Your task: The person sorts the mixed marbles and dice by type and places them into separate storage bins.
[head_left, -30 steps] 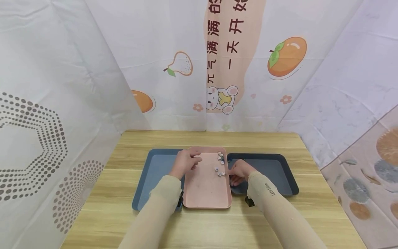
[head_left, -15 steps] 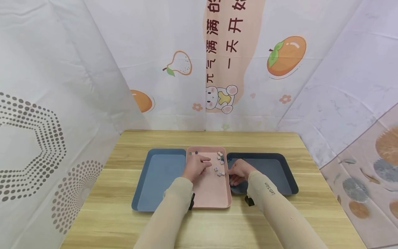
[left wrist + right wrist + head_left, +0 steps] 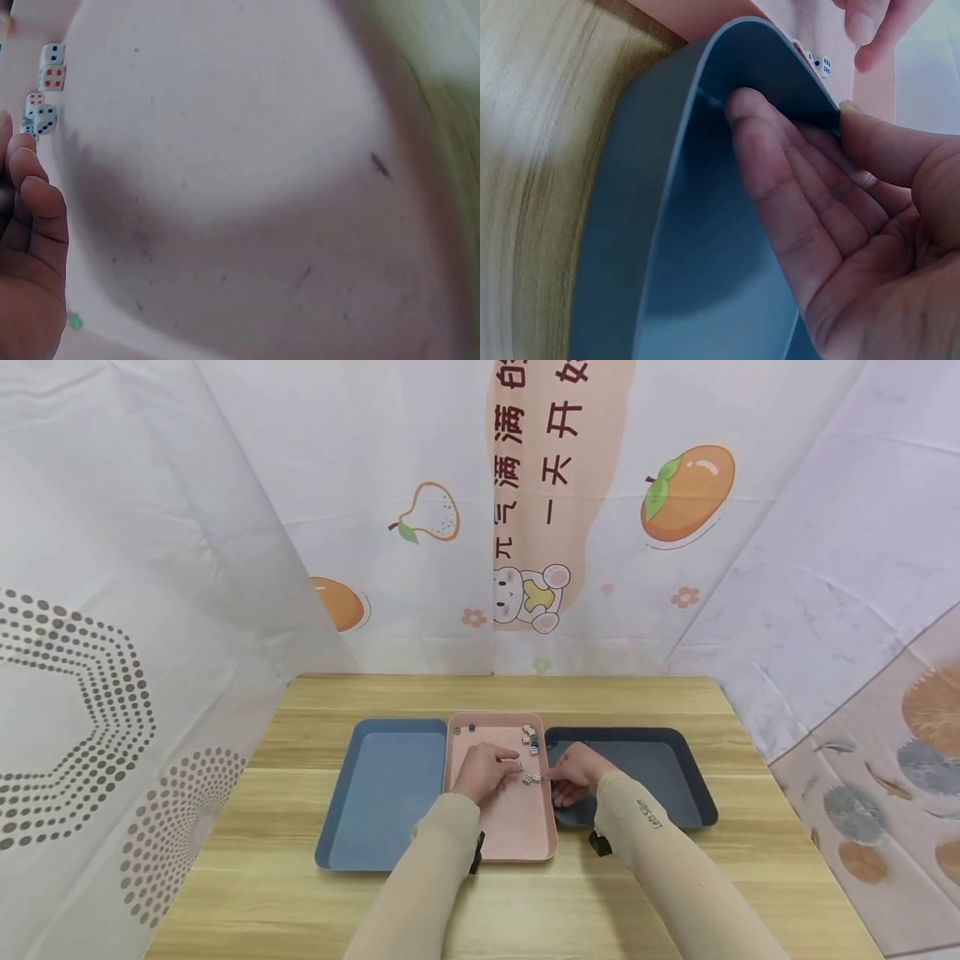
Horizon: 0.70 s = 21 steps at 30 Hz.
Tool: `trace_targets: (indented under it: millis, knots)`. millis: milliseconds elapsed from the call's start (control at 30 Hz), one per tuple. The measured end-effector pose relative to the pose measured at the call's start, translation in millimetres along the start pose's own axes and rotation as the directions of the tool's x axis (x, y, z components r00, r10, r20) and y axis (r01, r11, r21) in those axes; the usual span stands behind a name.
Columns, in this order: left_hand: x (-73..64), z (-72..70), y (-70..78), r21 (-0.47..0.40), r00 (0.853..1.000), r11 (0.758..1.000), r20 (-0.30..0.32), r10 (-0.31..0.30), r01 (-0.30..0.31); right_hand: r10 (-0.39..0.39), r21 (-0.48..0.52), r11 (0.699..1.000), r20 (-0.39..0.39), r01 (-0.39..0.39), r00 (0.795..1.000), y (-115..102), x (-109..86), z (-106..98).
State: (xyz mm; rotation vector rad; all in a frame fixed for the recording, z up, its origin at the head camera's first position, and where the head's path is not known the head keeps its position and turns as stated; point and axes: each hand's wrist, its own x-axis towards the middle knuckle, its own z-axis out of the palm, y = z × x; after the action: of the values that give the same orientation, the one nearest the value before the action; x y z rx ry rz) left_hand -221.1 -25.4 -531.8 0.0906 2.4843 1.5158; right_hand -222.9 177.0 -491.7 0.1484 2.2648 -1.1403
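My left hand (image 3: 486,770) is over the pink tray (image 3: 517,843), its fingertips beside a white die (image 3: 521,767); no die shows clearly held. Two more white dice (image 3: 532,778) lie just right of it, and several others form a row along the tray's right side. In the left wrist view, the left fingers (image 3: 37,202) are loosely bent near several dice (image 3: 45,118). My right hand (image 3: 832,202) grips the side wall of the dark blue tray (image 3: 667,172), thumb at the rim and fingers inside.
A lighter blue tray (image 3: 382,810) stands left of the pink one. A small green piece (image 3: 457,731) and a dark blue piece (image 3: 472,727) sit in the pink tray's far left corner. A fabric backdrop (image 3: 420,635) rises behind the wooden table (image 3: 270,827).
My left hand has moved right across the pink tray, from its left edge to the dice, uncovering the small green and dark blue pieces. The right hand has kept its place.
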Motion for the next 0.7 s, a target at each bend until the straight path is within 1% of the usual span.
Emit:
trace_targets:
  millis: [133, 200, 533, 700]
  knots:
    - [2.8, 4.3, -1.8, 0.013, 1.0, 1.0, -0.015, 0.027, -0.027, -0.002, 0.003, 1.0, 0.004, 0.002, 1.0, -0.1, 0.3, 0.0]
    - [4.4, 5.4, -1.9, 0.022, 0.999, 0.999, -0.019, 0.026, -0.025, -0.005, 0.005, 1.0, 0.005, 0.005, 1.0, 0.0, 0.2, 0.0]
    - [9.6, 8.3, -3.4, 0.039, 0.999, 0.999, -0.043, -0.032, 0.033, -0.016, 0.008, 1.0, -0.001, 0.016, 1.0, 0.6, 0.8, 0.5]
    - [9.6, 10.3, -2.4, 0.092, 0.998, 0.994, -0.04, -0.049, 0.053, -0.013, 0.009, 1.0, -0.001, 0.013, 1.0, 2.1, 0.8, 0.9]
